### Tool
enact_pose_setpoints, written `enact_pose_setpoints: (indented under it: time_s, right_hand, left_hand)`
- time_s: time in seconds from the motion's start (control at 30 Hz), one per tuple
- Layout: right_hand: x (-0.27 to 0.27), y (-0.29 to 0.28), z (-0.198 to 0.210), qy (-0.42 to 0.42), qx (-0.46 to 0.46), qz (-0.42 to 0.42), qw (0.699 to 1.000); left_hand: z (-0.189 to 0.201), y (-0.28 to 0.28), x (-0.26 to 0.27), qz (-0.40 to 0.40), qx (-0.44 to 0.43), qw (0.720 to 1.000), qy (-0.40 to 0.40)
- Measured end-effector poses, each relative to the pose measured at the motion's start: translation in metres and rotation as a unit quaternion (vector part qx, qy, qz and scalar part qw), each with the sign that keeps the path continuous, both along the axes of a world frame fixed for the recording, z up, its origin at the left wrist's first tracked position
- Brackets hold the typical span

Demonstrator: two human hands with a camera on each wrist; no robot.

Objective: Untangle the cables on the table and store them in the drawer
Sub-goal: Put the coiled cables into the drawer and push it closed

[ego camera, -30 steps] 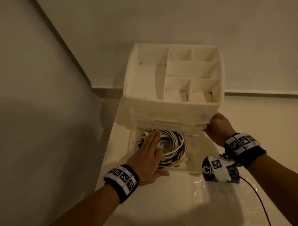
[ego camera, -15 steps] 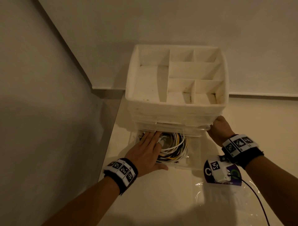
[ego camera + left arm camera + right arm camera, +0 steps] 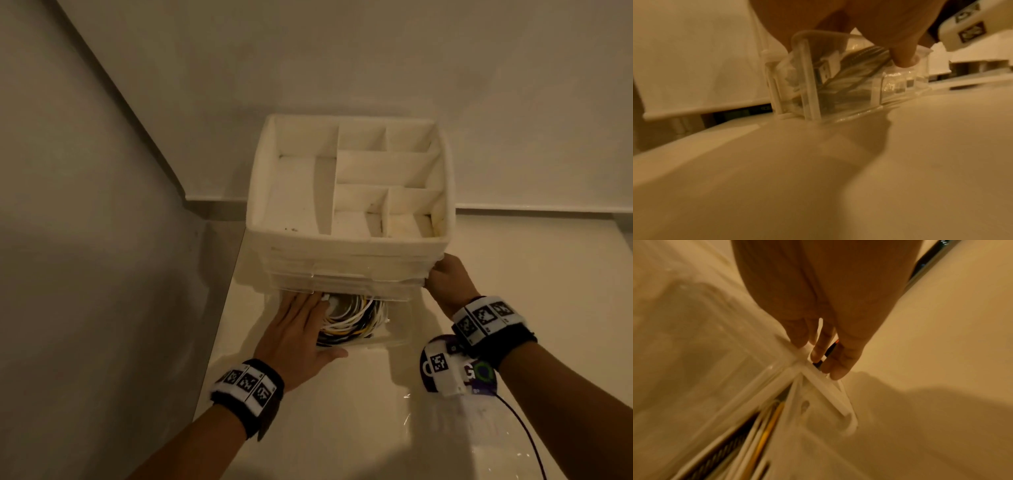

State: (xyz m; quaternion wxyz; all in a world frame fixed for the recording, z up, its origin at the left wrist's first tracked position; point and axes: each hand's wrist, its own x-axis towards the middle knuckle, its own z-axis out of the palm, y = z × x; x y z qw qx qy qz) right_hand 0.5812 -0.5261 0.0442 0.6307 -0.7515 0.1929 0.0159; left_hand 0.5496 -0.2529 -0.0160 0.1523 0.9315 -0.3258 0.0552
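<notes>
A white drawer unit (image 3: pixel 342 246) with open top compartments stands at the back of the table. Its clear bottom drawer (image 3: pixel 399 329) is pulled partly out and holds coiled white, black and yellow cables (image 3: pixel 356 318). My left hand (image 3: pixel 294 329) lies flat over the cables, fingers straight, thumb against the drawer's front edge. In the left wrist view the thumb (image 3: pixel 904 60) presses the clear drawer (image 3: pixel 898 84), with the cables (image 3: pixel 855 68) behind its wall. My right hand (image 3: pixel 445 281) grips the unit's front right corner. The right wrist view shows the right hand's fingers (image 3: pixel 824 356) straddling the frame post.
Walls close in at the left and directly behind the unit. A round purple and black tag (image 3: pixel 479 373) lies under my right wrist, and a thin dark cord (image 3: pixel 524 431) runs from it toward the bottom right. The pale table (image 3: pixel 342 411) stretches in front of the drawer.
The clear drawer has slid further into the unit under my left hand, so less of the cables shows. My right hand has stayed on the unit's corner.
</notes>
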Motion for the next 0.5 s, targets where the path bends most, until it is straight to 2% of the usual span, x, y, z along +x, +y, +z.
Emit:
enact_pose_setpoints:
  time_s: [0.13,0.27,0.37,0.43,0.47,0.5]
  right_hand:
    - [-0.037,-0.007,-0.013,0.013,0.016,0.052,0.998]
    - [-0.061,0.0,-0.019,0.01,0.012,0.198,0.98]
    - [-0.06,0.012,-0.019,-0.018,-0.038,0.194,0.98]
    - [-0.057,0.015,-0.02,-0.048,-0.125,0.152,0.979]
    - [-0.057,0.017,-0.021,-0.064,-0.166,0.13,0.975]
    - [-0.057,0.018,-0.022,-0.075,-0.19,0.111,0.973]
  left_hand:
    - [-0.009,0.019,-0.011,0.013,-0.068,0.998,-0.014]
    - [0.002,0.025,-0.014,0.026,-0.113,0.99,0.075]
    - [0.021,0.031,-0.015,0.09,-0.199,0.972,0.088]
    - [0.023,0.037,-0.009,0.19,-0.287,0.936,0.068]
    - [0.023,0.039,-0.003,0.227,-0.334,0.909,0.104]
    - [0.022,0.039,0.002,0.231,-0.382,0.878,0.17]
